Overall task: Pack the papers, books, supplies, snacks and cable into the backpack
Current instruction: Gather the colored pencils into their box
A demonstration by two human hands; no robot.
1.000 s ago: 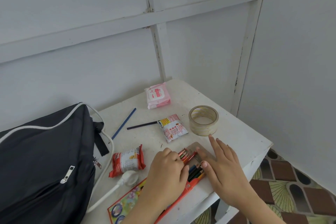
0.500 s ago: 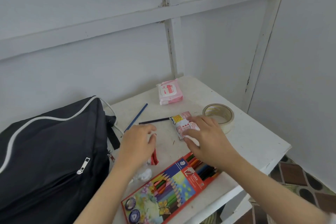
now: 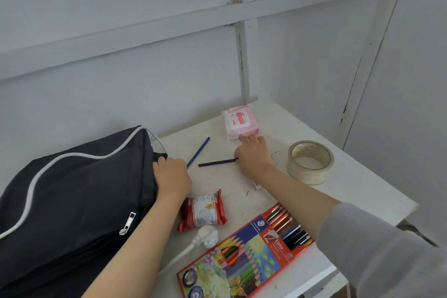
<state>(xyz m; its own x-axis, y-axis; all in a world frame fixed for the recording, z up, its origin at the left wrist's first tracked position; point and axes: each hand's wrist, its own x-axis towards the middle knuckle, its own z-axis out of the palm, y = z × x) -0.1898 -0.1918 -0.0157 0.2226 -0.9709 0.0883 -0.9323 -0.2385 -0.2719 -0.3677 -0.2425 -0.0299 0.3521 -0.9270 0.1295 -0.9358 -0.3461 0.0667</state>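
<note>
Both hands on a white table [image 3: 362,191], one at the backpack [image 3: 72,201], one reaching for the pink packet [image 3: 240,120].

The left hand [image 3: 173,176] curls closed on the backpack's right edge. Right of the backpack, the right hand [image 3: 254,157] lies loosely spread, fingertips touching the packet, covering the black pencil's [image 3: 216,162] end. The tape roll [image 3: 310,162] stands farther right, bare tabletop beyond it. The red snack [image 3: 203,210] and pencil box [image 3: 244,256] lie near the front edge.
</note>
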